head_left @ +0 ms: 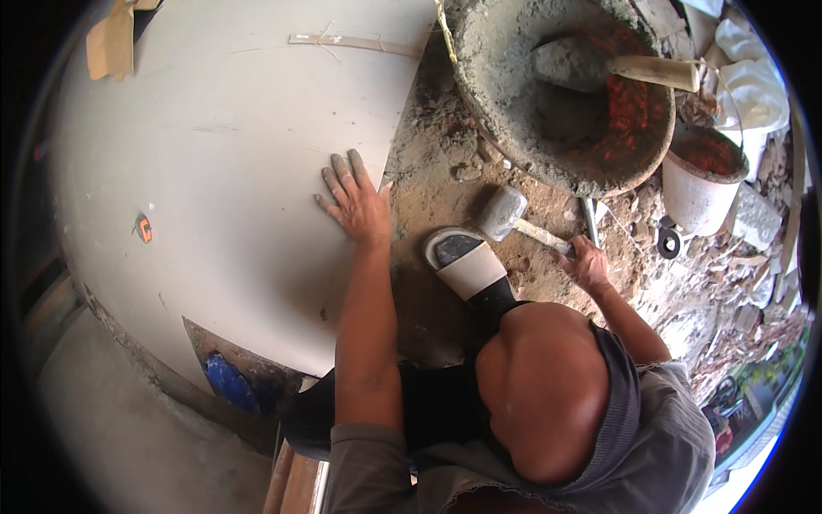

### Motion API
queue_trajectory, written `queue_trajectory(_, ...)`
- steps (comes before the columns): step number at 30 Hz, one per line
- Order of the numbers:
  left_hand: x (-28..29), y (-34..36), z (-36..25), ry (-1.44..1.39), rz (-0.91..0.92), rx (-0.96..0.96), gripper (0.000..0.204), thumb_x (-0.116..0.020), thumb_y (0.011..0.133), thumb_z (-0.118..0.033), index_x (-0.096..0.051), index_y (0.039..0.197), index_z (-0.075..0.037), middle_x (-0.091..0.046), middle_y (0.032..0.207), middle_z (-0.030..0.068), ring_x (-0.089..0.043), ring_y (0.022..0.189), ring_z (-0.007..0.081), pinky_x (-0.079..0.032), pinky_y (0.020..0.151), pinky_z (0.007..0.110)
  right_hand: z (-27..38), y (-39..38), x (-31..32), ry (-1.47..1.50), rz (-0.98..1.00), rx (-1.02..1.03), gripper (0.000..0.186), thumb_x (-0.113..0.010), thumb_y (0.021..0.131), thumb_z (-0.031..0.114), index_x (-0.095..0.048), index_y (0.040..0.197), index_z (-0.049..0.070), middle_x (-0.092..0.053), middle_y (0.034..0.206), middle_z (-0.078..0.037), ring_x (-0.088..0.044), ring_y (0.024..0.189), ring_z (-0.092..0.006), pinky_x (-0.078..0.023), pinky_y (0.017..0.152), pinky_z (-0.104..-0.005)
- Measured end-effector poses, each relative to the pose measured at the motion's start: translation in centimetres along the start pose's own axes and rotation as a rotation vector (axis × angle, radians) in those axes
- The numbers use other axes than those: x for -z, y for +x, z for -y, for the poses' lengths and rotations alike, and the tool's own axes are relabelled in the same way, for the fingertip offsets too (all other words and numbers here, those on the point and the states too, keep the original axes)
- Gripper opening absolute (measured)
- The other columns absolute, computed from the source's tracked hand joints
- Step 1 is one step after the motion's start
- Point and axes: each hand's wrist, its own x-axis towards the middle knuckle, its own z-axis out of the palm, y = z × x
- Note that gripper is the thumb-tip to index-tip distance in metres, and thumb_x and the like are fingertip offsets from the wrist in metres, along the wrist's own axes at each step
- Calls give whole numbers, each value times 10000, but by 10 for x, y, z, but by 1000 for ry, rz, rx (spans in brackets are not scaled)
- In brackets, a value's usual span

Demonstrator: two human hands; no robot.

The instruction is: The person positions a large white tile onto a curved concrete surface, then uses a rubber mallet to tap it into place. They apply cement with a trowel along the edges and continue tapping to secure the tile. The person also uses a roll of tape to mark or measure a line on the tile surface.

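Note:
My left hand lies flat with its fingers spread on a large pale tile, close to the tile's right edge. In my right hand is the handle of a mallet. The mallet's grey, mortar-smeared head points left, over the sandy ground beside my sandalled foot. Just beyond the right hand lies a metal bar, partly hidden under the tub's rim.
A mortar-crusted tub holding a wooden-handled trowel stands ahead right, beside a white bucket. Rubble covers the far right. On the tile are an orange-and-black object and a thin strip. Something blue sits at its near edge.

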Motion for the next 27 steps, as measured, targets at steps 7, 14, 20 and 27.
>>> queue_trajectory(7,-2,1,-1,-25,8,9,910,-742,788,-413,-240,1515,-193,-216,1571,84,-151,1454,313,-147,1120,622,-6,-2,-7,21,-20,20,490,-648,824,588,-537,845,112,-578,754,-59,-605,706,-252,-494,624,-394)
queue_trajectory(14,6,2,8,-145,-54,-79,814,-688,821,-465,-322,1486,-170,-277,1550,82,-215,1436,332,-183,1104,635,-4,2,-7,0,-26,20,498,-646,830,579,-523,842,97,-584,795,-84,-616,743,-281,-505,648,-415)
queue_trajectory(20,-13,3,-5,-76,-152,9,738,-662,851,-439,-357,1465,-166,-285,1547,72,-209,1442,327,-172,1107,649,5,3,2,3,9,1,487,-644,830,581,-536,850,106,-598,814,-78,-625,785,-268,-509,658,-411)
queue_trajectory(27,-1,8,-4,-93,-74,-23,799,-585,866,-553,-314,1479,-118,-251,1556,123,-179,1447,346,-123,1106,668,5,3,1,36,-3,-3,462,-663,824,554,-542,853,109,-592,802,-70,-621,762,-259,-503,644,-412)
